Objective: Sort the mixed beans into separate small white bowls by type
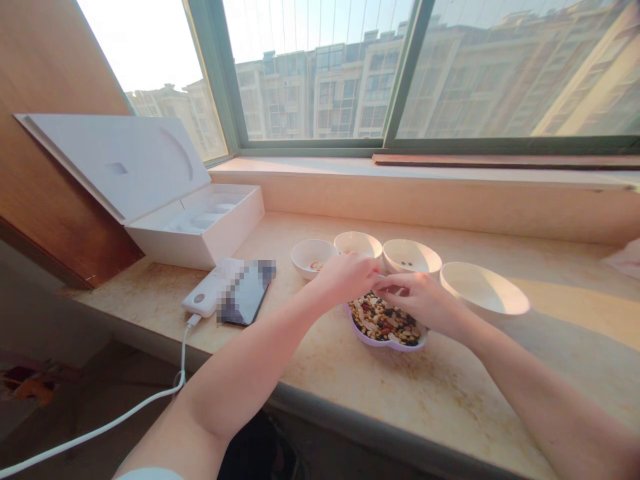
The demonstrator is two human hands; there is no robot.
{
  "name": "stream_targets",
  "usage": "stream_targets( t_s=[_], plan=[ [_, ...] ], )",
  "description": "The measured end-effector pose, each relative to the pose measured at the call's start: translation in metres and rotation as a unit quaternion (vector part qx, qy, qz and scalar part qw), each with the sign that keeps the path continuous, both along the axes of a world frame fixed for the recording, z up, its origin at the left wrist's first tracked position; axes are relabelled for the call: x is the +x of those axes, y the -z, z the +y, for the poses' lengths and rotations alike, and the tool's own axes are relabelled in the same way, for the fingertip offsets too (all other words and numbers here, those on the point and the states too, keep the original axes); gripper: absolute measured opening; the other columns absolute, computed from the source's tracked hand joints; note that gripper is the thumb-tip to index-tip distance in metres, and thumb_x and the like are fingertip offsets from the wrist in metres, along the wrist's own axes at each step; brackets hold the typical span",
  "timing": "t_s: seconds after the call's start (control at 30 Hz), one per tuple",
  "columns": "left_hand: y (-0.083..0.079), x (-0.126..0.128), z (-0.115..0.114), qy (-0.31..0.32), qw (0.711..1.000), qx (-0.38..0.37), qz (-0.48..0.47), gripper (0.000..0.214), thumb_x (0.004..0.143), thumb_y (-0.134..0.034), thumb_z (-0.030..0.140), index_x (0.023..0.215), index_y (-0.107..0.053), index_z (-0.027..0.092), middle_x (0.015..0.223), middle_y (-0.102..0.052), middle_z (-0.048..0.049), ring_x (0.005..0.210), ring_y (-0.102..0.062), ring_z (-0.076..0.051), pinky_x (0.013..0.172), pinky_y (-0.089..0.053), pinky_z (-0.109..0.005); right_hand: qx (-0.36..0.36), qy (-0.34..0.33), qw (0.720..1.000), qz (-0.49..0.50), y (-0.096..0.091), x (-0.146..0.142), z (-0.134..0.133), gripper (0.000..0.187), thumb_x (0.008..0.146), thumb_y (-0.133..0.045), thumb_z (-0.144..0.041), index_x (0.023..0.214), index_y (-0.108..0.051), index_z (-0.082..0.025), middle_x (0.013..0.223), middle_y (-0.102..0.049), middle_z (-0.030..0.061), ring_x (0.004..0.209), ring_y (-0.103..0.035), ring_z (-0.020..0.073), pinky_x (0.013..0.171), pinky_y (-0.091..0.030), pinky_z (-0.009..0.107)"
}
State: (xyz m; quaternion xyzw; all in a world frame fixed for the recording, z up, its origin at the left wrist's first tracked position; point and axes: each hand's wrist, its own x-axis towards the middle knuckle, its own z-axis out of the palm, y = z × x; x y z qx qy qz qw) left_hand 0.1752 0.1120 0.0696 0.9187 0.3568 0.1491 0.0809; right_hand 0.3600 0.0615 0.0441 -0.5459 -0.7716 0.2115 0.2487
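A lilac bowl with a wavy rim point(367, 339) holds mixed black, yellow and red beans and pale seeds point(383, 320). My right hand point(420, 299) hangs over its far part with fingers curled and pressed together. Just beyond, my left hand point(350, 275) is closed, its fingertips close to those of my right hand. What either hand pinches is too small or hidden to make out. Behind them stand the left white bowl point(299, 257) with a few reddish and pale bits, a second white bowl point(357, 243) partly covered by my left hand, and a third white bowl point(423, 257) with a few dark beans.
A fourth white bowl point(485, 287) stands at the right. On the left are a phone point(247, 297), a white power bank point(210, 290) with a cable point(145, 402), and an opened white box point(190, 243). The stone counter's front edge point(350, 413) runs below my arms, near the window.
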Motion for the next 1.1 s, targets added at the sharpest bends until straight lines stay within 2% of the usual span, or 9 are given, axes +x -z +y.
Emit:
stream_targets(
  t_s=[0.1,0.27,0.4,0.47,0.6,0.67,0.83,0.93,1.1],
  plan=[
    [0.001,0.000,0.001,0.012,1.000,0.000,-0.006,0.028,0.094,-0.046,0.024,0.089,-0.073,0.017,0.088,-0.073,-0.0087,0.080,-0.066,-0.021,0.067,-0.047,-0.029,-0.016,0.001,0.999,0.035,-0.001,-0.002,-0.001,0.031,0.089,-0.058,-0.041,0.098,-0.081,-0.022,0.083,-0.075,0.0037,0.067,-0.063,0.0188,0.064,-0.050,0.031],
    [0.005,0.001,0.004,-0.001,0.999,-0.006,-0.043,0.028,0.095,-0.045,0.022,0.092,-0.073,0.019,0.090,-0.074,-0.0076,0.085,-0.067,-0.022,0.073,-0.050,-0.031,-0.022,0.001,0.995,0.095,-0.008,-0.004,-0.002,0.032,0.089,-0.061,-0.046,0.098,-0.081,-0.023,0.098,-0.076,0.0063,0.092,-0.068,0.0256,0.083,-0.053,0.037],
    [0.007,0.004,0.005,-0.014,0.993,-0.024,-0.113,0.031,0.098,-0.043,0.022,0.099,-0.074,0.018,0.098,-0.075,-0.0080,0.094,-0.068,-0.021,0.082,-0.052,-0.032,-0.053,0.062,0.982,0.168,-0.007,0.002,0.002,0.035,0.086,-0.064,-0.047,0.105,-0.080,-0.022,0.087,-0.075,0.0058,0.077,-0.065,0.0213,0.080,-0.054,0.039],
    [0.007,0.004,0.006,-0.025,0.987,-0.045,-0.153,0.032,0.099,-0.043,0.022,0.105,-0.074,0.018,0.104,-0.076,-0.0079,0.097,-0.068,-0.021,0.086,-0.052,-0.032,-0.079,0.066,0.963,0.248,-0.005,0.007,0.005,0.037,0.082,-0.070,-0.047,0.107,-0.079,-0.020,0.094,-0.076,0.0072,0.075,-0.064,0.0187,0.077,-0.054,0.036],
    [0.007,0.004,0.009,-0.058,0.978,-0.062,-0.190,0.033,0.098,-0.043,0.018,0.110,-0.073,0.019,0.113,-0.075,-0.0075,0.103,-0.068,-0.019,0.095,-0.051,-0.032,-0.128,0.073,0.893,0.424,-0.006,0.015,0.012,0.039,0.075,-0.079,-0.041,0.109,-0.077,-0.020,0.098,-0.074,0.0076,0.083,-0.066,0.0177,0.069,-0.055,0.029],
    [0.006,0.002,0.010,-0.071,0.980,-0.046,-0.180,0.033,0.097,-0.043,0.015,0.111,-0.073,0.019,0.116,-0.074,-0.0079,0.105,-0.067,-0.020,0.096,-0.050,-0.033,-0.128,0.087,0.874,0.460,-0.007,0.020,0.014,0.033,0.077,-0.078,-0.035,0.107,-0.076,-0.022,0.099,-0.073,0.0058,0.085,-0.067,0.0166,0.069,-0.056,0.027],
    [0.002,0.001,0.006,-0.045,0.995,-0.018,-0.089,0.028,0.093,-0.046,0.014,0.089,-0.073,0.016,0.098,-0.075,-0.0095,0.090,-0.068,-0.021,0.081,-0.051,-0.032,-0.043,0.168,0.886,0.431,-0.008,0.037,0.024,0.024,0.078,-0.075,-0.030,0.100,-0.076,-0.021,0.104,-0.074,0.0068,0.085,-0.069,0.0167,0.065,-0.059,0.025],
    [0.002,0.004,-0.001,-0.023,0.999,-0.001,-0.033,0.028,0.091,-0.045,0.012,0.080,-0.070,0.015,0.090,-0.073,-0.0094,0.084,-0.067,-0.020,0.076,-0.050,-0.030,-0.006,0.229,0.872,0.432,-0.009,0.047,0.029,0.022,0.075,-0.075,-0.027,0.095,-0.077,-0.018,0.097,-0.075,0.0079,0.079,-0.067,0.0145,0.059,-0.055,0.021],
    [0.008,0.009,-0.016,0.081,0.996,0.013,0.025,0.025,0.093,-0.046,0.015,0.091,-0.071,0.017,0.100,-0.072,-0.0075,0.092,-0.068,-0.020,0.078,-0.051,-0.029,0.029,0.253,0.870,0.423,-0.011,0.055,0.031,0.023,0.071,-0.077,-0.029,0.090,-0.077,-0.016,0.093,-0.075,0.0094,0.076,-0.065,0.0143,0.057,-0.052,0.021]
  ],
)
